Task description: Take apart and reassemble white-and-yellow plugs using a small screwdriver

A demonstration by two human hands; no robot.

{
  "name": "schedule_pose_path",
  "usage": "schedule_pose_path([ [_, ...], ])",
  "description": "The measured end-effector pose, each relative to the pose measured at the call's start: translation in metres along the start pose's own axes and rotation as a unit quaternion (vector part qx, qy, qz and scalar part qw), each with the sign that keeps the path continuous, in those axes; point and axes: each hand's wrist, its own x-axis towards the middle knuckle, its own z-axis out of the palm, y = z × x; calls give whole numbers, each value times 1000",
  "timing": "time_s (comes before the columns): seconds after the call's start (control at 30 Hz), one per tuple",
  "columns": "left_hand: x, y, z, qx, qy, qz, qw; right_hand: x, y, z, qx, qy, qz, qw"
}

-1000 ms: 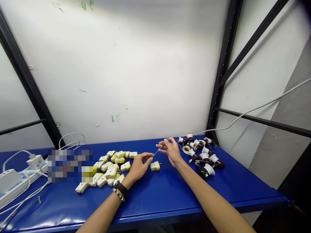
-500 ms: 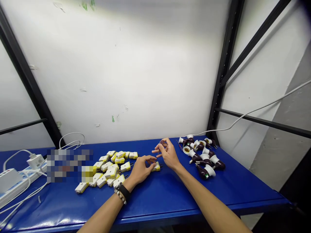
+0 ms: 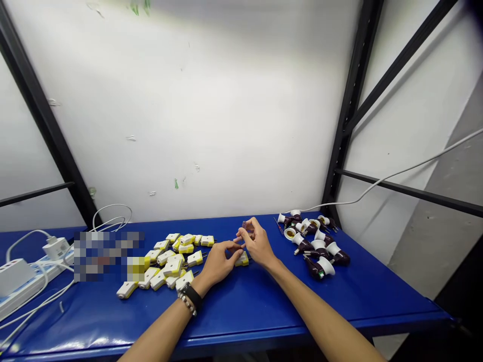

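A white-and-yellow plug lies on the blue table under my fingertips, its prongs toward the right. My left hand is closed on its near end, thumb and fingers together. Just above the plug, my right hand pinches a small upright purplish, see-through handle, which looks like a screwdriver's. Its shaft is hidden by my fingers. To the left of my left hand lies a loose pile of similar plugs.
Maroon bulb holders with white collars are heaped on the right, a thin red-handled screwdriver beside them. A power strip with white cables lies at the left. Black metal posts frame the blue table. Part of the left side is blurred.
My right hand has shifted slightly left and down, its fingers closing around the handle, which now stands more upright. My left hand stays at the plug.
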Motion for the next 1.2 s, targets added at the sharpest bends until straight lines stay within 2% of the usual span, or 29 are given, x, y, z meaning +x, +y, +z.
schedule_pose_path([
  [0.17,2,-1,0,-35,-23,-3,999,1,0,-4,-54,41,-32,997],
  [0.33,0,0,-5,-10,-46,21,999,1,-3,-5,-55,5,-43,998],
  [0.6,1,6,-4,22,-24,6,999,0,-7,-4,-89,48,-57,993],
  [0.67,1,7,-6,48,-29,13,998,0,-7,-4,-83,46,-55,994],
  [0.87,-1,9,-8,91,-44,23,995,1,-6,-5,-72,-8,-44,996],
  [1.07,0,9,-4,63,-15,16,998,2,-6,-6,-88,35,-55,994],
  [1.2,1,8,-6,89,-19,16,996,1,-7,-5,-75,16,-56,996],
])
